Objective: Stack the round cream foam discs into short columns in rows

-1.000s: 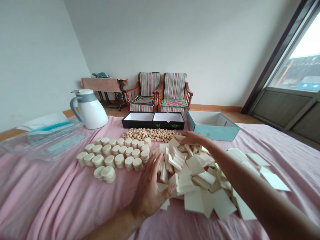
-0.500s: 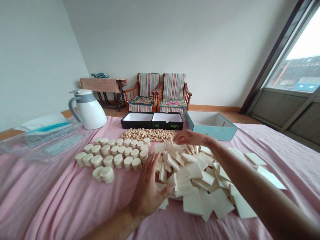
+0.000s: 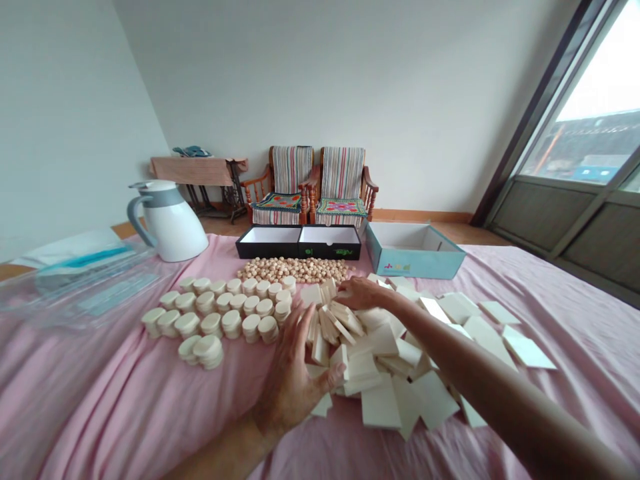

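Observation:
A loose heap of thin, pale square wooden tiles lies before me. My left hand rests along the heap's left edge, its fingers stretched and the thumb apart, touching the nearest tiles. At the far side of the pile my right hand reaches down with bent fingers drawn together. Its fingertips press among leaning tiles; whether one is pinched between them is hidden. Left of my left hand stand rows of stacked round wooden discs. Behind lies a band of small wooden beads.
A black two-compartment box stands behind the beads, with a light blue box to its right. A white and grey jug and clear plastic packaging sit at the left. Pink cloth covers the surface in folds.
My right hand has lowered into the far part of the heap and its fingers have bent. Tiles at the right lie more spread out. My left hand stays nearly still; the view has shifted slightly.

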The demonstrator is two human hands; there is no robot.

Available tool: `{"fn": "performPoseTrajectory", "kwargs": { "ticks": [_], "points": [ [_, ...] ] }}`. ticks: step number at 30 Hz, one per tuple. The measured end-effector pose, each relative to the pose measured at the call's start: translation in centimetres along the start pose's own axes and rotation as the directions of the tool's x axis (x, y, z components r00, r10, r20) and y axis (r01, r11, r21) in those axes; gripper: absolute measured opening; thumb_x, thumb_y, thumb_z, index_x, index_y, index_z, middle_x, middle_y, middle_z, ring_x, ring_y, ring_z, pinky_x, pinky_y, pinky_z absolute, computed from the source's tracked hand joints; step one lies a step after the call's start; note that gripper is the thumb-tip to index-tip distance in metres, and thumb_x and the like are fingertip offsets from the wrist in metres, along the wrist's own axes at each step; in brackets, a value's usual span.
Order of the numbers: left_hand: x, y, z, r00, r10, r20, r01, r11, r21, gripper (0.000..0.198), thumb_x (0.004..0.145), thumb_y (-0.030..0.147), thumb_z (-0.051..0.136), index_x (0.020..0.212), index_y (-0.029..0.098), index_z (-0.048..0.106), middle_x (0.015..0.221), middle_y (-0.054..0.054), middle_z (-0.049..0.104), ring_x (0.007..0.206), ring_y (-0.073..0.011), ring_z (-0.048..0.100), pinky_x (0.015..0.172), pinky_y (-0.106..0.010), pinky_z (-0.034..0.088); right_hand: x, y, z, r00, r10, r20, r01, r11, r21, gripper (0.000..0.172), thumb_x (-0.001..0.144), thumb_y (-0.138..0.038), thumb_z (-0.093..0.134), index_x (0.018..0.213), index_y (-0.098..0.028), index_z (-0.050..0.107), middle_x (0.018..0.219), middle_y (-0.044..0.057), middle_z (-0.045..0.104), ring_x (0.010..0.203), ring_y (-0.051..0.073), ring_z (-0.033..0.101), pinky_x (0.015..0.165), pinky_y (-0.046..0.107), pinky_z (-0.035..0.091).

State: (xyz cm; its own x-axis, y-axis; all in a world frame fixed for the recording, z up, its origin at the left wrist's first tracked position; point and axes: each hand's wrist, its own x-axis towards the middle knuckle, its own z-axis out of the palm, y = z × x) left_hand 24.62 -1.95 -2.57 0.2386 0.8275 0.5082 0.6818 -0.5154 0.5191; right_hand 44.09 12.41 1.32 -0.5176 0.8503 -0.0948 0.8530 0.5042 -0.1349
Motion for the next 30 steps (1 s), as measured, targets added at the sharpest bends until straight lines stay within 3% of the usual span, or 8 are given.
{"fn": "performPoseTrajectory", "kwargs": {
  "ticks": [4, 9, 13, 16, 19, 23, 27, 30],
  "points": [
    [0.0, -0.1, 0.1, 1.000, 0.004, -0.008, -0.004, 1.000, -0.006, 0.086, 0.077, 0.048, 0.062, 0.145, 0.019, 0.017, 0.150, -0.015, 0.021, 0.139, -0.0322, 0.020, 0.110, -0.052, 0.026, -1.4, -1.2, -0.6, 0.996, -0.068, -0.050, 0.072, 0.995, 0.065, 0.035, 0.081, -0.040, 0.055, 0.108, -0.019, 0.064, 0.107, 0.011, 0.067, 0.100, 0.024, 0.061, 0.085, 0.031, 0.044],
    [0.1, 0.1, -0.1, 1.000, 0.017, -0.020, -0.017, 1.000, 0.001, 0.088, 0.076, 0.050, 0.062, 0.145, 0.019, 0.018, 0.151, -0.015, 0.020, 0.139, -0.0326, 0.019, 0.110, -0.053, 0.025, -3.0, -2.8, -1.6, 0.977, -0.166, -0.131, 0.187, 0.969, 0.163, 0.040, 0.078, -0.029, 0.060, 0.115, -0.013, 0.059, 0.111, 0.014, 0.064, 0.104, 0.024, 0.059, 0.090, 0.035, 0.044],
    [0.1, 0.2, -0.2, 0.999, 0.019, -0.026, -0.018, 0.999, 0.033, 0.086, 0.076, 0.050, 0.062, 0.144, 0.019, 0.020, 0.150, -0.014, 0.022, 0.138, -0.0321, 0.020, 0.110, -0.052, 0.025, -3.5, -1.7, -2.6, 0.950, -0.241, -0.197, 0.296, 0.899, 0.324, 0.046, 0.081, -0.025, 0.057, 0.126, -0.019, 0.051, 0.112, 0.009, 0.064, 0.098, 0.018, 0.061, 0.083, 0.029, 0.047],
    [0.1, 0.3, -0.2, 0.999, 0.030, -0.030, -0.028, 0.998, 0.056, 0.084, 0.077, 0.050, 0.061, 0.144, 0.018, 0.022, 0.150, -0.014, 0.022, 0.138, -0.0314, 0.020, 0.111, -0.050, 0.026, -3.2, 1.1, -3.0, 0.954, 0.006, -0.299, 0.085, 0.952, 0.293, 0.033, 0.088, -0.026, 0.046, 0.118, -0.019, 0.057, 0.107, 0.008, 0.066, 0.098, 0.017, 0.062, 0.081, 0.026, 0.046],
    [0.1, 0.2, -0.3, 0.999, 0.036, -0.028, -0.034, 0.997, 0.071, 0.083, 0.076, 0.049, 0.062, 0.143, 0.018, 0.023, 0.150, -0.014, 0.022, 0.138, -0.0310, 0.020, 0.111, -0.049, 0.026, -2.8, 4.0, -2.5, 0.929, 0.283, -0.237, -0.269, 0.959, 0.089, 0.030, 0.088, -0.035, 0.047, 0.104, -0.018, 0.065, 0.097, 0.011, 0.069, 0.095, 0.021, 0.063, 0.078, 0.026, 0.045],
    [0.0, 0.2, -0.3, 0.998, 0.048, -0.034, -0.045, 0.995, 0.092, 0.081, 0.076, 0.049, 0.062, 0.142, 0.018, 0.025, 0.148, -0.015, 0.025, 0.138, -0.0319, 0.021, 0.110, -0.049, 0.027, -2.2, 6.2, -0.6, 0.933, 0.318, -0.171, -0.317, 0.948, 0.029, 0.039, 0.081, -0.047, 0.054, 0.103, -0.018, 0.065, 0.097, 0.012, 0.068, 0.094, 0.025, 0.062, 0.078, 0.029, 0.044],
    [0.1, 0.2, -0.3, 0.998, 0.058, -0.031, -0.054, 0.993, 0.106, 0.080, 0.077, 0.049, 0.061, 0.141, 0.016, 0.027, 0.147, -0.016, 0.027, 0.137, -0.0314, 0.022, 0.110, -0.049, 0.028, -1.7, 6.7, 1.1, 0.931, 0.338, -0.140, -0.341, 0.940, 0.001, 0.062, 0.075, -0.059, 0.054, 0.119, -0.016, 0.057, 0.116, 0.018, 0.060, 0.106, 0.034, 0.056, 0.083, 0.040, 0.043],
    [0.3, 0.2, -0.3, 0.998, 0.056, -0.035, -0.052, 0.992, 0.111, 0.079, 0.077, 0.050, 0.060, 0.140, 0.016, 0.027, 0.146, -0.016, 0.028, 0.137, -0.0312, 0.024, 0.110, -0.049, 0.028, -1.6, 6.9, 1.4, 0.918, 0.377, -0.119, -0.382, 0.924, -0.015, 0.068, 0.072, -0.061, 0.056, 0.127, -0.021, 0.052, 0.122, 0.019, 0.055, 0.110, 0.040, 0.051, 0.086, 0.048, 0.040]
  ]
}}
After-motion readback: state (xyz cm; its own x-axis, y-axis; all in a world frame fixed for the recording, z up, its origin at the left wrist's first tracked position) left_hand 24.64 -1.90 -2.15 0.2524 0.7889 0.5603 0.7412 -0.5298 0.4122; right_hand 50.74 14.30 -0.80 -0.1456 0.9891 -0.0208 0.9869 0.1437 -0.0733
